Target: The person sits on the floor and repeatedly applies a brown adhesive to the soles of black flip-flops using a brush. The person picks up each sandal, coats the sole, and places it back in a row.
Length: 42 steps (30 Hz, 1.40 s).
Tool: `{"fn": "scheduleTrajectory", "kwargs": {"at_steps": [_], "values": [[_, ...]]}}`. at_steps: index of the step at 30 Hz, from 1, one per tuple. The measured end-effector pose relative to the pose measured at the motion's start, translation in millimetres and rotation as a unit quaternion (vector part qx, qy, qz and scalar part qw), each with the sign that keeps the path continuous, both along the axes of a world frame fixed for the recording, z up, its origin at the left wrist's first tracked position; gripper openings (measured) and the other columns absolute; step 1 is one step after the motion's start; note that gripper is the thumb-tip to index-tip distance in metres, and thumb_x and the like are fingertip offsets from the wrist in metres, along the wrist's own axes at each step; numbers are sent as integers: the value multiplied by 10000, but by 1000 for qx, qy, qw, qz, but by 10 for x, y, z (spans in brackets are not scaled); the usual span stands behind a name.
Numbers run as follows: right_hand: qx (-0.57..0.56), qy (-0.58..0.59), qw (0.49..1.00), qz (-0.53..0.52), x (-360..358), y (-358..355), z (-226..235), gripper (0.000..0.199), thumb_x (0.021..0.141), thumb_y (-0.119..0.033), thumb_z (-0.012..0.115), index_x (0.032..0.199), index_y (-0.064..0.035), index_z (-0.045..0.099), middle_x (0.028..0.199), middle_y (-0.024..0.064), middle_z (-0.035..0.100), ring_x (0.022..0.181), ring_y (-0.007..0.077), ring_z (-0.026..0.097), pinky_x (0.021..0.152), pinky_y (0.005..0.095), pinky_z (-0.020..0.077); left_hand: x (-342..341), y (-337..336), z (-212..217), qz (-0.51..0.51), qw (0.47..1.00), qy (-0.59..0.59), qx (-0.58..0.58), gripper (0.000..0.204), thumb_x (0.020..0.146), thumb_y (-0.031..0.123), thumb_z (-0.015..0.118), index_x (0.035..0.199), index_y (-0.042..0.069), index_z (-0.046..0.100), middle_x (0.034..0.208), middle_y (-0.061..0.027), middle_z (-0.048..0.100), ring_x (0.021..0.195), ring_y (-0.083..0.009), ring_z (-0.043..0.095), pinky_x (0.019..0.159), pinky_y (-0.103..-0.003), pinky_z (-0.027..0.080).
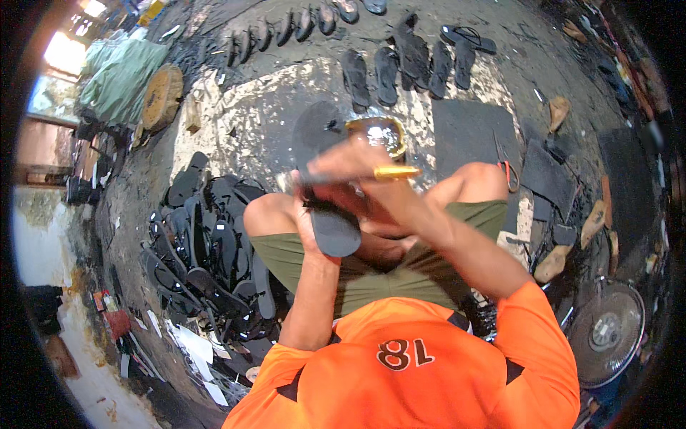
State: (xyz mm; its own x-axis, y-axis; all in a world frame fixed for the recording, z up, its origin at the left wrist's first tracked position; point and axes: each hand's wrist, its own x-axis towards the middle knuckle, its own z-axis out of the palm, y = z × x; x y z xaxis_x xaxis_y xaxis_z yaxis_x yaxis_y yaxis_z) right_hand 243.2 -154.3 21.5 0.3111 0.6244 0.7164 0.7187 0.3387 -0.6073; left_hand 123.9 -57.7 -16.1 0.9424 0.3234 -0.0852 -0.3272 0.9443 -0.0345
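A long black shoe sole (pixel 336 232) lies slantwise in front of me, over my lap. My left hand (pixel 306 223) is closed around its near half. My right hand (pixel 350 170), smeared by motion, crosses over the sole's middle. From its fist sticks out a tool with a yellow handle (pixel 398 171); the working end is hidden or blurred. The far end of the sole reaches beyond my hands, beside a bowl (pixel 379 136) with a yellowish rim and shiny contents.
Black flip-flops (pixel 207 236) are heaped at my left. More sandals (pixel 386 75) stand ahead, with a row (pixel 304 25) behind. A dark sheet (pixel 475 136) and red-handled scissors (pixel 511 175) lie ahead right. Shoe lasts (pixel 554 264) and a fan (pixel 607 329) are right; a wooden block (pixel 161 96) is far left.
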Motion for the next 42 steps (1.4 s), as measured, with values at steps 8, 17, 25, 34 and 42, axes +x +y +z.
{"fn": "scheduleTrajectory", "kwargs": {"at_steps": [8,17,25,34,42], "values": [[-145,118,976,114,-134,-217,-93,274,859,-203,734,1102,-82,691,1055,85,673,985,277,595,791,376,457,321,541,-319,-27,970,177,163,560,950,569,527,1153,55,621,1006,-117,695,815,-238,677,753,-386,567],[-122,422,891,-109,316,-560,-39,304,914,-117,685,1175,6,589,1102,61,635,978,130,584,888,288,483,2045,1913,-1305,9,877,437,198,554,975,546,455,1249,79,573,1238,-119,608,998,-249,618,822,-423,507],[-228,361,855,-296,605,-745,-205,441,976,-300,635,1278,8,545,1086,35,603,984,117,548,907,278,442,978,2189,-216,87,610,422,665,430,982,414,568,964,17,730,880,-63,721,760,-160,664,695,-298,481],[-246,379,874,-182,999,-531,-708,412,975,-277,626,1251,26,586,1114,71,647,1022,135,572,923,293,435,-3543,2974,61,304,-99,803,503,656,797,607,698,1118,36,694,1112,-185,657,1073,-318,609,924,-415,478],[-389,80,889,-230,1342,98,-1920,395,927,-363,655,1140,-31,681,1023,129,723,955,217,671,880,356,487,-3777,2806,278,257,67,676,687,319,976,299,599,1178,70,690,1139,-129,693,991,-264,647,900,-355,475]]}}
